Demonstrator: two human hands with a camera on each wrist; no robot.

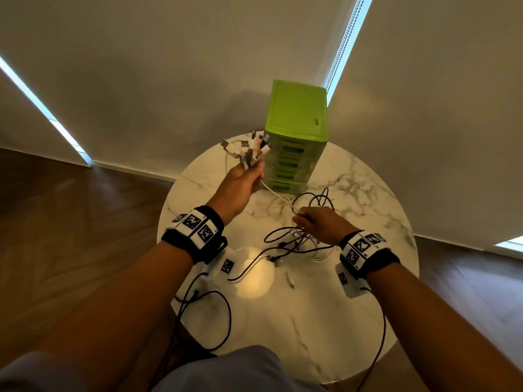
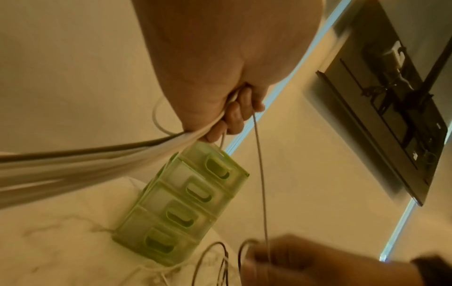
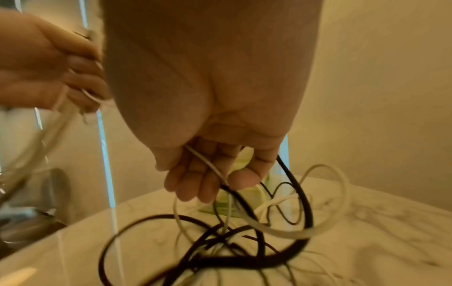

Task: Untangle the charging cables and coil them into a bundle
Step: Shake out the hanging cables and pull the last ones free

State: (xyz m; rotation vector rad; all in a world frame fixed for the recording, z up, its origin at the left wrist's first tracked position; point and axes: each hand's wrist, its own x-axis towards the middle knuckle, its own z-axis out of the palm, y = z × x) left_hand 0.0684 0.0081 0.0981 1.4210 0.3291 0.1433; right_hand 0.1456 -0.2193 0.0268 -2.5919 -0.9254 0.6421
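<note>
Near the middle of the head view, your left hand (image 1: pixel 244 181) is raised above the round marble table (image 1: pixel 353 321), fingers curled tight round a bunch of cable ends (image 1: pixel 249 149), the plugs fanning out above your fist. From the underside of that fist, pale cords run down toward the lower right of the frame. There your right hand (image 1: pixel 321 224) sits low over the tangle of cables (image 1: pixel 294 241), black and white loops crossing each other on the table. The right wrist view shows those fingers (image 3: pixel 195 181) loosely curled, pinching one thin white strand while a black loop hangs just beside the thumb. A green drawer unit (image 1: pixel 294 142) stands at the far edge of the table, just behind the raised plugs.

Judging by this, you are in the untangling step: the plug ends are gathered, the lengths are not yet free, and no coiling has begun. The next move likely calls for drawing that single strand out through the knot with your right hand, slowly, while your left keeps the plugs firm, so the loops do not pull tighter.
</note>
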